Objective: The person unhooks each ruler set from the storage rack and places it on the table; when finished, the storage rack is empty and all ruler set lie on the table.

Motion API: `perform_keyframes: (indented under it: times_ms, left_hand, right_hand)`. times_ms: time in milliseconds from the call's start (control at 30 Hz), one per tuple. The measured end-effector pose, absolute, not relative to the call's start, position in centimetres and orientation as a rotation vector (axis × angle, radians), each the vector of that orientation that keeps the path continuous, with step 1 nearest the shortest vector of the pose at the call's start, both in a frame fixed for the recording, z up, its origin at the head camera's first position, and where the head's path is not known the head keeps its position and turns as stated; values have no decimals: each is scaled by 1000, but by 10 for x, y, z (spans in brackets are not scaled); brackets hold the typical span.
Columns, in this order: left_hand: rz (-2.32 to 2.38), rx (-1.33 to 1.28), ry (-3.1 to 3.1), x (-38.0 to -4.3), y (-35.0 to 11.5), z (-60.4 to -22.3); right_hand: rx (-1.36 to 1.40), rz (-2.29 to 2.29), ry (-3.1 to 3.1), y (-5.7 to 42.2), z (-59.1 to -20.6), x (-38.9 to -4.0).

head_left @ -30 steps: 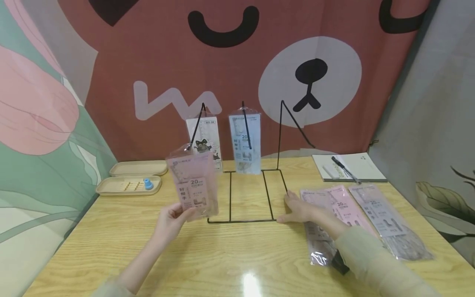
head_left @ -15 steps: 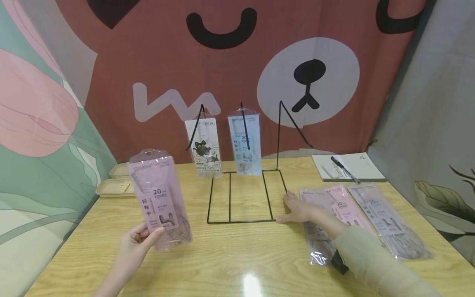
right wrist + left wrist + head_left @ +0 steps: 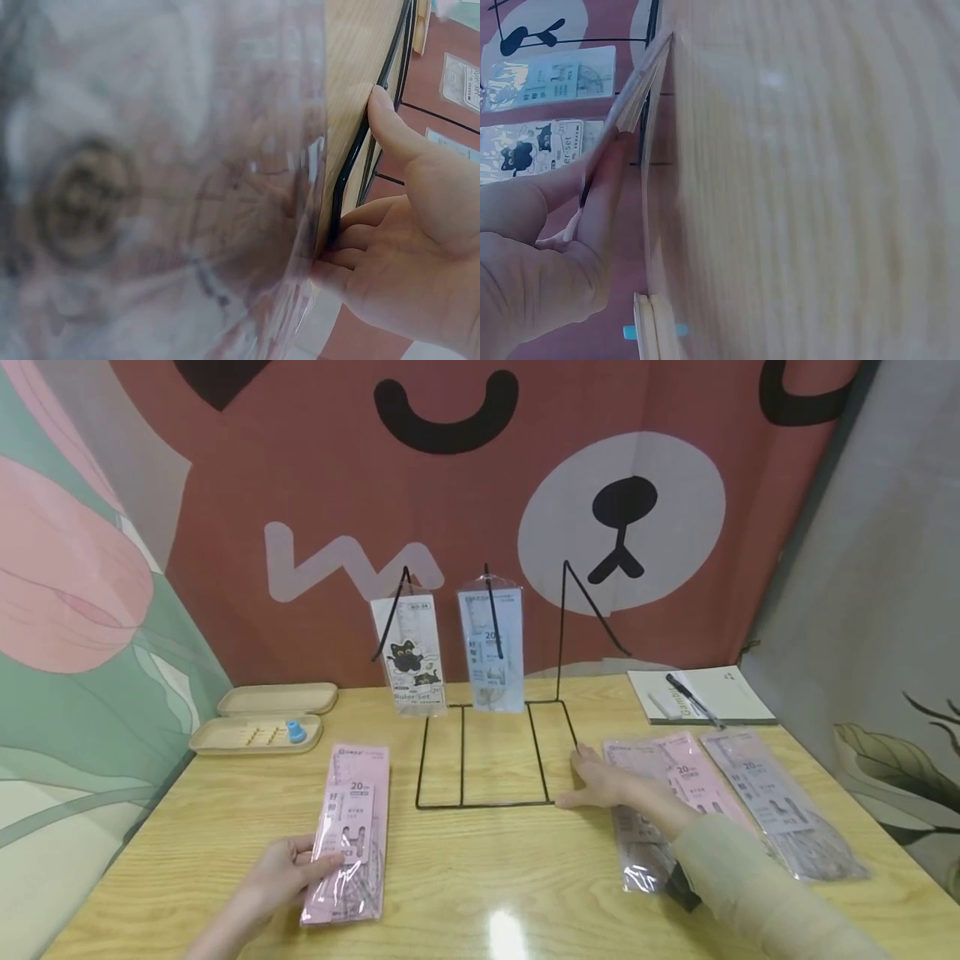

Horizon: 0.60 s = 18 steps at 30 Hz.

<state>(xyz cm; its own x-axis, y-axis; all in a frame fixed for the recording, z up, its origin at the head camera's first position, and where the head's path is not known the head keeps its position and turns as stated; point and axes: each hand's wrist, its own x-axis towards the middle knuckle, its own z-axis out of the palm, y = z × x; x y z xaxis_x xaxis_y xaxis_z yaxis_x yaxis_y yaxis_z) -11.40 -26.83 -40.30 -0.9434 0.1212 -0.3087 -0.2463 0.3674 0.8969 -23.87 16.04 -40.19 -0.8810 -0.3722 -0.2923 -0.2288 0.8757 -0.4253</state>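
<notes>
My left hand pinches a pink ruler-set packet by its lower left edge, thumb on its printed face. The packet lies close over the table at front left; the left wrist view shows it edge-on, tilted up from the wood. My right hand holds the front right corner of a black wire display rack, thumb at the front bar and fingers at the side bar. On the rack hang a white cat-print ruler set, left, and a blue ruler set, middle. The right hook carries nothing.
Beside my right forearm lie a greyish packet, a pink packet and another greyish packet. A notebook with a pen sits at back right. An open beige case holds a blue piece at back left.
My left hand has drawn the pink packet away from the rack's left hook, leftward and then down toward the table, where it now lies flatter. The right hand has stayed at the rack's corner.
</notes>
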Motion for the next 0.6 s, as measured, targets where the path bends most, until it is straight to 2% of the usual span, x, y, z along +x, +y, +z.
perform_keyframes:
  times_ms: [133, 300, 400, 600]
  left_hand:
    - [1502, -107, 2349, -112, -267, -402]
    - [1088, -95, 2788, -117, -263, -387]
    - [930, -27, 2979, -127, -258, -372]
    - [922, 136, 3079, -155, -237, -350]
  right_hand:
    - [-456, -542, 2672, 160, -401, -239]
    - [-460, -534, 2677, 161, -403, -238]
    - [-461, -536, 2675, 162, -404, -238]
    - [-475, -550, 2676, 162, -405, -239]
